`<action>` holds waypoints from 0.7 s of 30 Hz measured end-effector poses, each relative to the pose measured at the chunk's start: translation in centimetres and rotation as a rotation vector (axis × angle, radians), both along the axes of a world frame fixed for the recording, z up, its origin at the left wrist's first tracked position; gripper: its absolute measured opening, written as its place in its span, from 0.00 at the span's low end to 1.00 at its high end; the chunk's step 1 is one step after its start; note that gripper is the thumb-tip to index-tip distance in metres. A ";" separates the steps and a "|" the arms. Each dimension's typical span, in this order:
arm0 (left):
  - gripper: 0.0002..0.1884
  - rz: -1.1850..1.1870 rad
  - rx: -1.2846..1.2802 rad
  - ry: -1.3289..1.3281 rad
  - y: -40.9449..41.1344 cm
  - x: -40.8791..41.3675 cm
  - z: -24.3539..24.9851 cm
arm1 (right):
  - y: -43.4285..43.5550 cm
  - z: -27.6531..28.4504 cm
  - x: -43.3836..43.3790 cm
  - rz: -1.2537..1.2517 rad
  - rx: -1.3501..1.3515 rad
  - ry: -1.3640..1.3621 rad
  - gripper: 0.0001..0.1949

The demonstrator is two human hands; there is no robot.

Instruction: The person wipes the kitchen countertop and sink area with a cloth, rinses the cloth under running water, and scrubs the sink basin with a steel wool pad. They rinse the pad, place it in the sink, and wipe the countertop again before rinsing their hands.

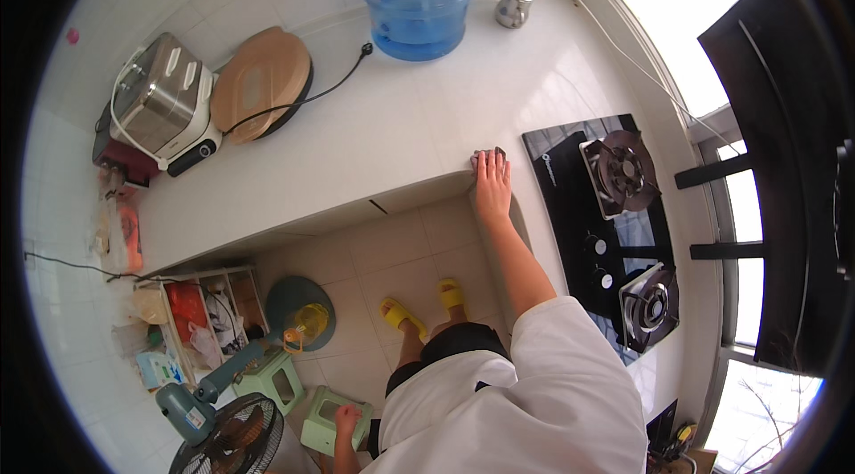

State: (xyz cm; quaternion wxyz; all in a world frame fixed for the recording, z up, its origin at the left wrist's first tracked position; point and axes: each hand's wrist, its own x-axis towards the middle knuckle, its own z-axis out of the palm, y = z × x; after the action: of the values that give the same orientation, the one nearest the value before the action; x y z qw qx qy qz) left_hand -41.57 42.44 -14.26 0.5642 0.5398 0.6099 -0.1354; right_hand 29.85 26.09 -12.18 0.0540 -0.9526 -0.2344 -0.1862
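My right hand [493, 183] presses a dark, crumpled cloth [478, 157] flat against the white countertop [414, 133], near its inner corner. The cloth shows mostly at the fingertips' left side. Just right of that hand lies the black glass gas cooktop [568, 187] with two burners. My left hand [347, 416] hangs low, in front of a green plastic stool [320, 425]; its fingers look curled, and nothing is seen in it. Beyond the right hand, a blue water bottle [421, 20] stands on the counter.
A metal pot [514, 5] stands by the wall. At left are a steel-and-white countertop appliance [163, 107] and a round tan electric griddle [264, 80] with a black cord [314, 99] across it. A standing fan [230, 434], another green stool [274, 384] and a stocked shelf [175, 334] are lower left.
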 end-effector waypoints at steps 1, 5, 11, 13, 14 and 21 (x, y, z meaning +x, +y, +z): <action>0.13 -0.031 0.000 0.025 -0.3 0.0 0.5 | -0.8 -0.1 0.2 -0.062 0.024 -0.001 0.28; 0.14 -0.211 0.035 0.117 -1.9 -0.1 1.3 | -5.5 0.0 -1.8 -0.191 -0.053 0.088 0.28; 0.14 -0.442 0.103 0.138 -3.0 2.0 1.2 | -12.6 -0.4 -9.5 -0.149 -0.011 0.142 0.30; 0.13 -0.453 0.103 0.088 -2.7 2.6 1.0 | -15.1 -0.3 -13.0 -0.142 0.044 0.214 0.30; 0.13 -0.412 0.095 0.031 -2.5 2.9 0.8 | -16.4 -0.3 -14.8 -0.134 0.042 0.223 0.31; 0.13 -0.650 0.092 0.025 -0.3 3.5 0.2 | -27.8 -0.5 -30.9 -0.246 -0.045 0.301 0.38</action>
State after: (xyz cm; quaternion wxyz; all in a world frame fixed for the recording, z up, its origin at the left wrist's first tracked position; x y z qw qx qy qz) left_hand -38.05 42.14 -14.06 0.4590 0.7294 0.4180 -0.2873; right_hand -1.01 -1.69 -12.64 0.0438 -0.9921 -0.1097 -0.0417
